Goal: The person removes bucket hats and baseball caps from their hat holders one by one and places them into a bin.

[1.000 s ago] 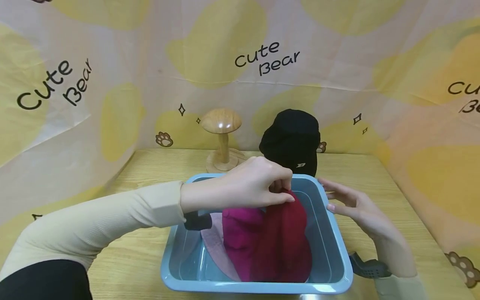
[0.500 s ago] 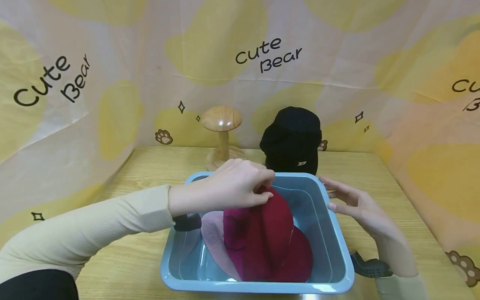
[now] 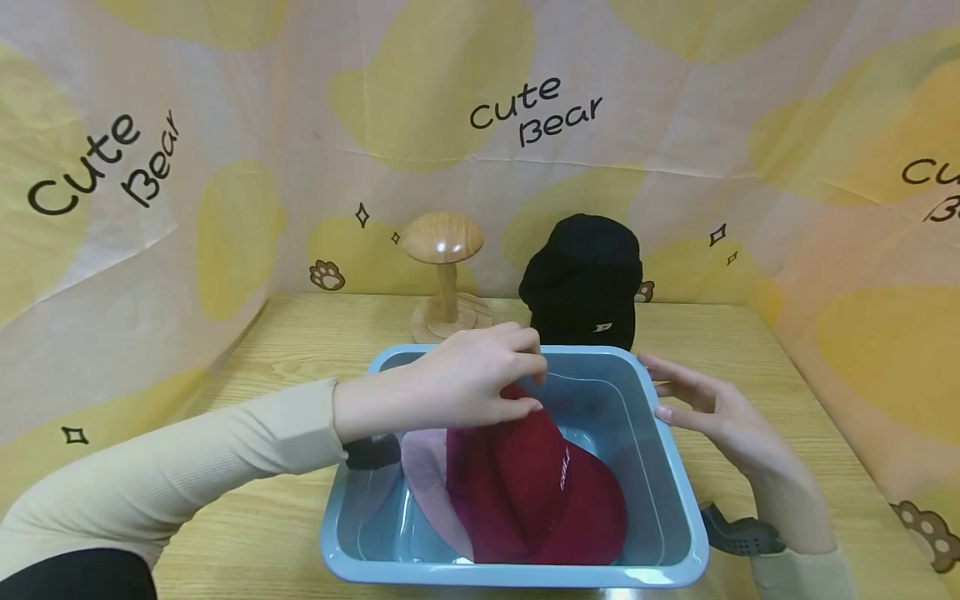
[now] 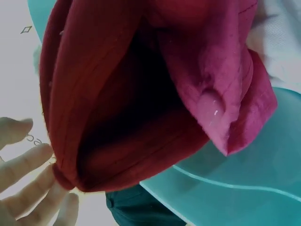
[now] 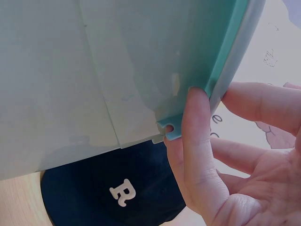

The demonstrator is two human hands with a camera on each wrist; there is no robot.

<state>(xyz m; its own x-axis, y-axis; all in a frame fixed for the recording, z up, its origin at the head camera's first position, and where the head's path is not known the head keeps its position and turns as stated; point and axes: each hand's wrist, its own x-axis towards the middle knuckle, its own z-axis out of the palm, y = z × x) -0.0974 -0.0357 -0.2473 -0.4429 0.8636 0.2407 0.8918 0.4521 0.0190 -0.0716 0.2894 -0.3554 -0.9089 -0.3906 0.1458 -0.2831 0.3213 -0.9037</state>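
Note:
A dark red cap with white lettering leans inside a light blue plastic basin. My left hand is over its top, thumb and fingers apart; in the left wrist view the spread fingers touch the cap's edge, its hollow inside showing. Against it lies a magenta cap, mostly covered in the head view, with a pale pink cap at the left. My right hand pinches the basin's right rim; the right wrist view shows fingers on both sides of the rim.
Behind the basin a black cap with a pale letter sits propped up on the wooden table. Left of it stands a mushroom-shaped wooden hat stand. A patterned cloth backdrop encloses the back and sides.
My left hand moved left, tipping the red cap over the magenta one so its lettering shows, then its fingers loosened from the cap. My right hand stays on the rim.

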